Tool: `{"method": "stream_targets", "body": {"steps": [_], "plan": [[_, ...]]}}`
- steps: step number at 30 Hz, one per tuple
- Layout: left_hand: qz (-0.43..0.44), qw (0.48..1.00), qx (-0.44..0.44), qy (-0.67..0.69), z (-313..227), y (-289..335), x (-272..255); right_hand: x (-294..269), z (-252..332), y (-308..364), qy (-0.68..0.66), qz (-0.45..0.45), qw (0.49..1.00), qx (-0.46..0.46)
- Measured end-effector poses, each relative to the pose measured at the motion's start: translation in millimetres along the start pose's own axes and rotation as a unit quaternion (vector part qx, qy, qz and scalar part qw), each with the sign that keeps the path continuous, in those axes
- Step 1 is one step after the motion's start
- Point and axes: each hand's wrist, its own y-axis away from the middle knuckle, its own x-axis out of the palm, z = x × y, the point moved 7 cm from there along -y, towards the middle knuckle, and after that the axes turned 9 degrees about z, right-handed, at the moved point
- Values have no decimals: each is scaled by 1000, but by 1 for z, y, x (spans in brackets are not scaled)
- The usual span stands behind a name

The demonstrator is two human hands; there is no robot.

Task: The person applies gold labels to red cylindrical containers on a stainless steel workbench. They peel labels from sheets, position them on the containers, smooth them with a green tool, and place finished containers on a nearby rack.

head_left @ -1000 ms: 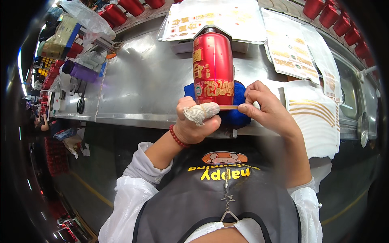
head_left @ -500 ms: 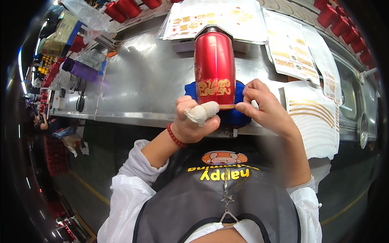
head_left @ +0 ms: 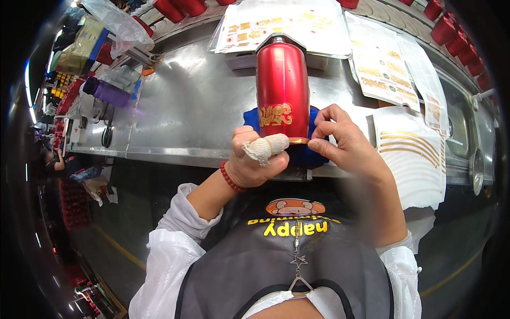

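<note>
A shiny red metal bottle (head_left: 282, 74) with a gold pattern lies with its neck away from me, in a dark angled holder (head_left: 263, 41). A thin gold strip (head_left: 298, 141) runs along its near edge. My left hand (head_left: 256, 155) is closed at that edge, its index finger in a ribbed cream cover (head_left: 268, 146) pressed against the bottle; its palm side is hidden. On the right, my right hand (head_left: 342, 139) pinches thumb and finger together at the strip's end. A blue cloth (head_left: 313, 154) is bunched beneath the bottle.
Printed decal sheets (head_left: 287, 21) lie behind the bottle, and a sheet of curved gold strips (head_left: 406, 143) is at right. A purple bottle (head_left: 109, 93) lies at left on the metal table (head_left: 180, 117). Red bottles (head_left: 454, 40) line the back; a sink (head_left: 462, 114) is far right.
The red bottle has turned, its gold pattern shifting left and plain red showing at the right. Both hands stay at the near edge, almost unmoved.
</note>
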Motion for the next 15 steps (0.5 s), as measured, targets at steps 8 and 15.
{"method": "stream_targets", "body": {"steps": [8,15], "plan": [[22,998,59,30,0,-14,1,-4,-13,8,-159,45,985,55],[-2,999,44,17,1,-13,2,-7,-7,7,-28,45,999,-1]]}}
